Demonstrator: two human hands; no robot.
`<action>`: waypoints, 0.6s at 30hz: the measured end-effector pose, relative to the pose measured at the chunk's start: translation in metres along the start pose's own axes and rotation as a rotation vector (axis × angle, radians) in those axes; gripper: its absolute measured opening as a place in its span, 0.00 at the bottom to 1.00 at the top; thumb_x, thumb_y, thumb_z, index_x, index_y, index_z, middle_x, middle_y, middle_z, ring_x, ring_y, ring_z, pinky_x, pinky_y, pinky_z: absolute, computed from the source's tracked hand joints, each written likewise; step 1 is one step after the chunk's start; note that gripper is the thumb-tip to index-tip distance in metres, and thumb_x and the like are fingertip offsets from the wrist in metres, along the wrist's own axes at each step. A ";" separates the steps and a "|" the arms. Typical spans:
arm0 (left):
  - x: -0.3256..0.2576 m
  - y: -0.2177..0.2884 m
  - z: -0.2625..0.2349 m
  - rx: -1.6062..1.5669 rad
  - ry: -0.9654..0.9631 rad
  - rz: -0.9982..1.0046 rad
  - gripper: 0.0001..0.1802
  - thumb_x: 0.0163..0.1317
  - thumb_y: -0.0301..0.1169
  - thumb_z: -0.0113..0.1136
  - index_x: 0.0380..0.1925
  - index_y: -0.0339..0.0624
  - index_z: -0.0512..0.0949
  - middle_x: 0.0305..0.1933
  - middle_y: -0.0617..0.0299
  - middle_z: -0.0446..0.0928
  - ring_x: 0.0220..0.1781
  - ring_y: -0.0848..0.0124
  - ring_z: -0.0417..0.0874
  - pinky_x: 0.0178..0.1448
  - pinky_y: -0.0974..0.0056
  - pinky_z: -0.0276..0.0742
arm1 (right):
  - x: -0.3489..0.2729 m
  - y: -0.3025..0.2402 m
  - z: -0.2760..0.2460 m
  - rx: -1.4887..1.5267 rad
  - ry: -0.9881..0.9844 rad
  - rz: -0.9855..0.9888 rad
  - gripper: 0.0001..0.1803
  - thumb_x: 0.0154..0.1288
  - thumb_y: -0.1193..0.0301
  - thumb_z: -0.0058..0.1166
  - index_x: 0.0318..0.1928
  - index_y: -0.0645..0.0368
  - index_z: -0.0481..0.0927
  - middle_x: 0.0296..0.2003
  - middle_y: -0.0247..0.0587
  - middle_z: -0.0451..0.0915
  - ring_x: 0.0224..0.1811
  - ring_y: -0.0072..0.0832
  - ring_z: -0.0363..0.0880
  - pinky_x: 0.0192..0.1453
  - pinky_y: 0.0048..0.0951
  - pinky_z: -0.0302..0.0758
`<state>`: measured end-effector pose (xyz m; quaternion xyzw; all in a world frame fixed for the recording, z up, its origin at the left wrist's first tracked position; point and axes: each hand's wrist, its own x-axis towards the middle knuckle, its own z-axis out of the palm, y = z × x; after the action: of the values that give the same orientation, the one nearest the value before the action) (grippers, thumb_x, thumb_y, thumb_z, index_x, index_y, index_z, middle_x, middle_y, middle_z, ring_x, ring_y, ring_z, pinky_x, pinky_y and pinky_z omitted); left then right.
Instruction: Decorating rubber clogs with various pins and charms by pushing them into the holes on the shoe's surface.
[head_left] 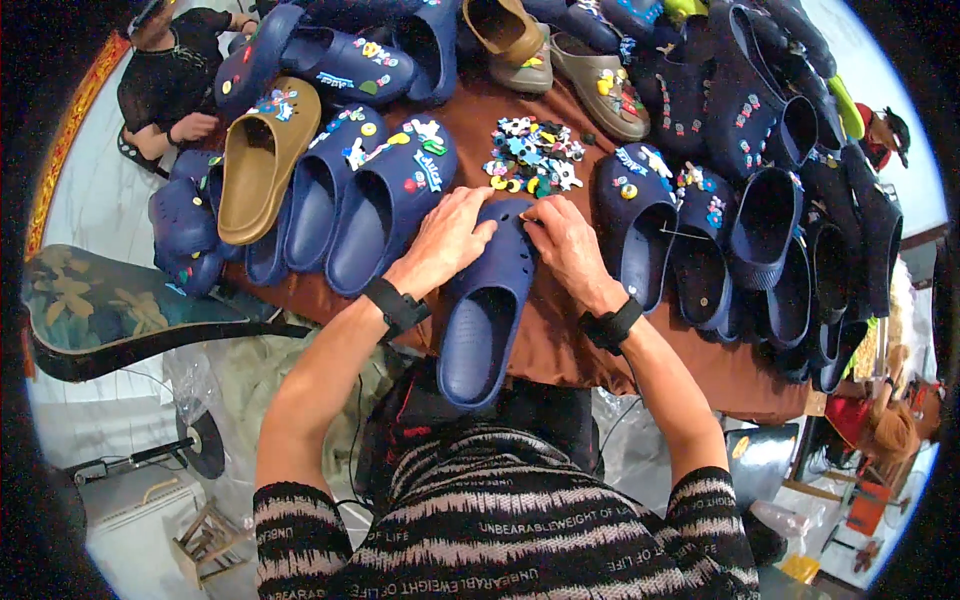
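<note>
A navy-blue slip-on clog [484, 325] lies in front of me, toe pointing away and heel at the table's near edge. Its upper has holes and shows no charms. My left hand [447, 238] grips the toe from the left, fingers curled over it. On the toe's right side, my right hand [568, 245] is closed in a pinch against the upper; anything between its fingertips is hidden. Just beyond the toe is a pile of small colourful shoe charms [537, 152], with white, black, blue, yellow and green pieces.
Decorated navy clogs [395, 205] and a tan clog [268, 160] stand at left. More navy clogs [640, 225] crowd the right, with a greyish-brown clog [603, 85] farther back. Brown cloth [700, 370] covers the table. A chair back [110, 310] and another person [175, 75] are at left.
</note>
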<state>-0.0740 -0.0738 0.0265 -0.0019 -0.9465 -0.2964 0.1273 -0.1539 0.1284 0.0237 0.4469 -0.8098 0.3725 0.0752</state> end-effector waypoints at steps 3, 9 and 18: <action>-0.002 -0.009 0.004 -0.117 0.029 -0.089 0.22 0.65 0.29 0.61 0.60 0.39 0.75 0.52 0.49 0.78 0.55 0.54 0.82 0.59 0.55 0.78 | 0.002 0.003 -0.002 0.110 0.024 0.092 0.06 0.67 0.72 0.59 0.42 0.60 0.79 0.40 0.48 0.79 0.45 0.49 0.79 0.49 0.45 0.76; -0.054 0.006 -0.008 -0.257 0.197 -0.107 0.17 0.70 0.28 0.56 0.58 0.38 0.77 0.59 0.49 0.76 0.57 0.59 0.81 0.59 0.60 0.79 | 0.032 0.022 -0.011 -0.076 0.069 0.133 0.07 0.67 0.69 0.59 0.40 0.57 0.79 0.36 0.50 0.79 0.41 0.51 0.81 0.43 0.49 0.76; -0.116 0.042 0.014 -0.341 0.206 -0.150 0.28 0.68 0.33 0.59 0.66 0.38 0.69 0.69 0.46 0.66 0.72 0.49 0.67 0.76 0.53 0.61 | 0.099 0.028 0.017 -0.230 -0.363 -0.014 0.12 0.66 0.65 0.59 0.45 0.57 0.82 0.42 0.51 0.82 0.46 0.51 0.82 0.49 0.50 0.77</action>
<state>0.0382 -0.0232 0.0110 0.0773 -0.8622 -0.4595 0.1988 -0.2303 0.0595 0.0419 0.5007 -0.8442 0.1904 -0.0188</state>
